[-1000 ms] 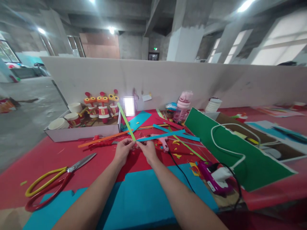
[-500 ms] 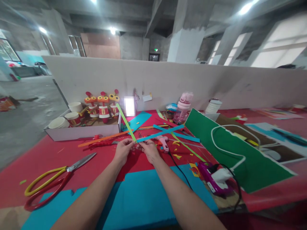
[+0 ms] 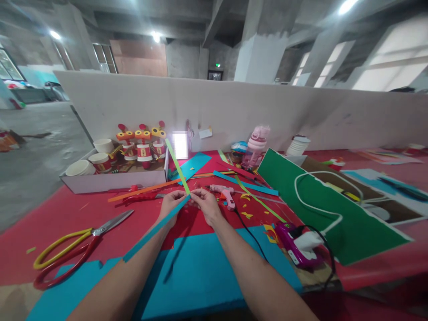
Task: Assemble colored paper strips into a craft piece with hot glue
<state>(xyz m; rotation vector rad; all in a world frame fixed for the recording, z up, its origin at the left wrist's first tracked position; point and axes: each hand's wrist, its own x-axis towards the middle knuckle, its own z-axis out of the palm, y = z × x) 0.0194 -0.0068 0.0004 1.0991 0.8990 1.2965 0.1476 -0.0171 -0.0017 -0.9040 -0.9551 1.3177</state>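
Note:
Both hands meet above the middle of the table, pinching where two paper strips join. My left hand (image 3: pixel 172 207) is closed at the join, with the blue paper strip (image 3: pixel 152 231) crossing in front of it and running down toward my left forearm. From the same join the light green paper strip (image 3: pixel 176 163) points up and away. My right hand (image 3: pixel 207 206) is closed too, fingertips on the join from the right. A pink glue gun (image 3: pixel 228 197) lies just right of my right hand. The fingertips partly hide the join itself.
Large scissors (image 3: pixel 96 236) lie at the left. A white box tray (image 3: pixel 117 183) holds cups and several red-and-yellow paper cup figures. Blue card (image 3: pixel 214 267) covers the front. At right are a purple power strip (image 3: pixel 296 249), a green board (image 3: pixel 321 214) and a pink bottle (image 3: pixel 257 145).
The blue strip has swung from pointing right to pointing down and left, folded or turned at the join. The green strip still points up and away. Both hands stay together.

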